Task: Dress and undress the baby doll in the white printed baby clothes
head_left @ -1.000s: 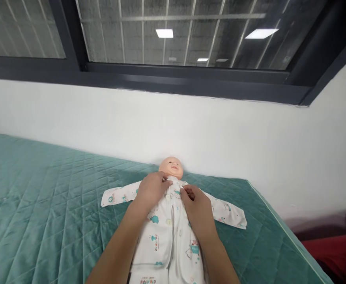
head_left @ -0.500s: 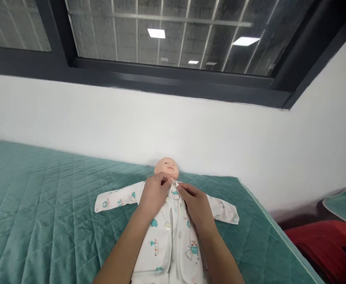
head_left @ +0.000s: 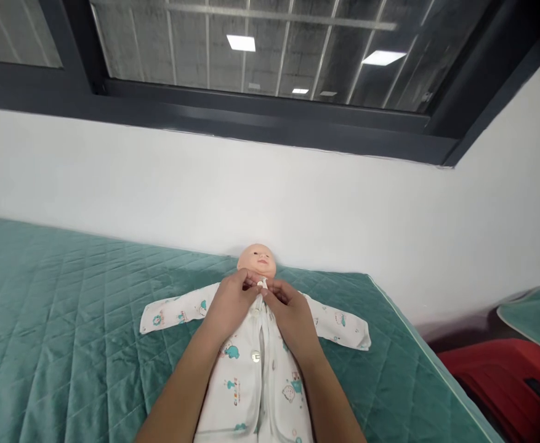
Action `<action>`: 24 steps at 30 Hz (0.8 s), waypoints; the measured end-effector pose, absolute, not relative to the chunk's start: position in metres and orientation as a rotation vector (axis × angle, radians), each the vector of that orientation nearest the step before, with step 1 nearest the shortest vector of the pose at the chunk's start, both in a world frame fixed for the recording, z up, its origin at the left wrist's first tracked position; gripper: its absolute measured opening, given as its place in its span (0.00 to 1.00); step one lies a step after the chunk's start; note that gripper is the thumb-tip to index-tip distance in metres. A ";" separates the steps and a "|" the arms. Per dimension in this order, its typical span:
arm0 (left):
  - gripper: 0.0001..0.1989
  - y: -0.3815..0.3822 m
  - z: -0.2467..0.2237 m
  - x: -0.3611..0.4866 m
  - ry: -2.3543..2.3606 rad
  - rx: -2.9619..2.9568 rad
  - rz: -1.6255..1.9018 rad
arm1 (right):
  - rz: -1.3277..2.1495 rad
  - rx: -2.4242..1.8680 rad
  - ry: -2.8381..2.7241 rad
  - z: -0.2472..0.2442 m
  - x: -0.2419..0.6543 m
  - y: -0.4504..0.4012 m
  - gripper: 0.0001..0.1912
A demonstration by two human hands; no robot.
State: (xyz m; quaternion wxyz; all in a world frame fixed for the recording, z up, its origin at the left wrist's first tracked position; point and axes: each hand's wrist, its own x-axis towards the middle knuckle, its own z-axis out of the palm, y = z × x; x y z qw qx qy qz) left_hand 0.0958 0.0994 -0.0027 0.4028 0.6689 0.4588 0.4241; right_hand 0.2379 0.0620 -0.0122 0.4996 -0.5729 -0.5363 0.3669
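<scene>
A baby doll (head_left: 257, 258) lies on its back, dressed in a white printed baby jacket (head_left: 237, 381) with both sleeves spread out. My left hand (head_left: 233, 303) pinches the jacket's left front edge at the collar, close under the doll's chin. Opposite it, my right hand (head_left: 292, 312) pinches the other front edge, and the fingertips of both hands nearly meet. A pale top button (head_left: 260, 283) shows between them. Lower down, another button (head_left: 255, 356) sits on the left front panel, where the two edges hang slightly apart.
The doll rests on a green quilted bedspread (head_left: 66, 344) against a white wall (head_left: 181, 191). Above is a dark window frame (head_left: 270, 126). Right of the bed's edge are a red object (head_left: 495, 375) and a green cloth (head_left: 537, 314).
My right hand has moved left and up towards my left hand, drawing the collar edges together. The top button now shows between the fingers. The view has shifted slightly.
</scene>
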 end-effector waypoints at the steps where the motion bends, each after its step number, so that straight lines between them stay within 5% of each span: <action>1: 0.05 0.099 -0.002 0.094 1.153 1.690 1.055 | 0.889 -1.396 -1.304 -0.012 0.239 0.062 0.16; 24: 0.11 0.094 0.006 0.092 1.107 1.546 0.997 | 0.883 -1.519 -1.520 -0.002 0.235 0.056 0.14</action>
